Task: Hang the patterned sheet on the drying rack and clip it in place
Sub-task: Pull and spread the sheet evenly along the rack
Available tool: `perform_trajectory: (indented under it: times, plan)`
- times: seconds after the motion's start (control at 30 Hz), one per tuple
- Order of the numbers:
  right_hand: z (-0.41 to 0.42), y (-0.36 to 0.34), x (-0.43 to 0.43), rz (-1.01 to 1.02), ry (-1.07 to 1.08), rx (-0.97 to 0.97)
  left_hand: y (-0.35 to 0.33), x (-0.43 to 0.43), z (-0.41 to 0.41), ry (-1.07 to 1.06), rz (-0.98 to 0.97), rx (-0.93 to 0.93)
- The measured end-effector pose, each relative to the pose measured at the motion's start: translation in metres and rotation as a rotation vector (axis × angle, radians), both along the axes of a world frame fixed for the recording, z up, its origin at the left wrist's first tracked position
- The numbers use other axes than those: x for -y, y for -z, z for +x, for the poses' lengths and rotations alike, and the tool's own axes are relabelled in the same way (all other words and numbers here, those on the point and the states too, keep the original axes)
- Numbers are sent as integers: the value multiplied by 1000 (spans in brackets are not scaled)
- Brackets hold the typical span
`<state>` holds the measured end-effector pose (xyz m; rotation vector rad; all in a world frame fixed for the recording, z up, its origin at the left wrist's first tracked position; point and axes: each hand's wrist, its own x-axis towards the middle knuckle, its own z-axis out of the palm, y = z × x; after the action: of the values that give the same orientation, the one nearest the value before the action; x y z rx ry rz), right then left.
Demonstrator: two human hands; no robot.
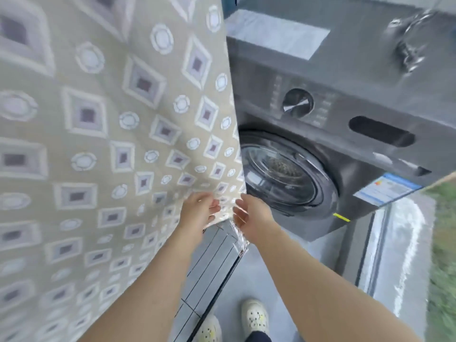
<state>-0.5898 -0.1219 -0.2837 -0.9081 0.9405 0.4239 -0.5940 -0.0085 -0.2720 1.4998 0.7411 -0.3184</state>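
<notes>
1. Both hands meet low at the hanging edge of the patterned sheet [103, 134]. The fingers [214, 206] of the left hand [198, 213] lie against the cloth's face, loosely bent. The frame is blurred, so I cannot tell whether they pinch it or only touch it.
2. The right hand [251, 217] faces it from the other side of the edge, fingers curled in towards the hem. Again I cannot tell whether they have closed on it.
3. The sheet hangs upright in front of the person, filling the left of the view, its lower corner trailing just below the two hands.
4. It looks thin, soft and limp. I judge it light, though bulky, and quick to slide. The hem or corner is the sound place to pinch.
5. No rack bar or clip shows here.
6. Behind stands a grey washing machine [345, 124] with its round door [283, 174], well clear of the fingers. Pale clogs [254, 317] stand on the grey floor [271, 280].
</notes>
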Motion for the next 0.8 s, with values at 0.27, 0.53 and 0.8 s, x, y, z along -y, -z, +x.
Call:
perform_trajectory:
  times: [0.27,0.53,0.8]
  plan:
    - [-10,-126,-3,-31,-97,195,-129,2,-1,35,34,261]
    - [3,-215,-15,-128,-149,448,-217,-12,12,134,138,506]
    - [20,-298,-30,-227,-150,686,-296,-40,28,227,245,727]
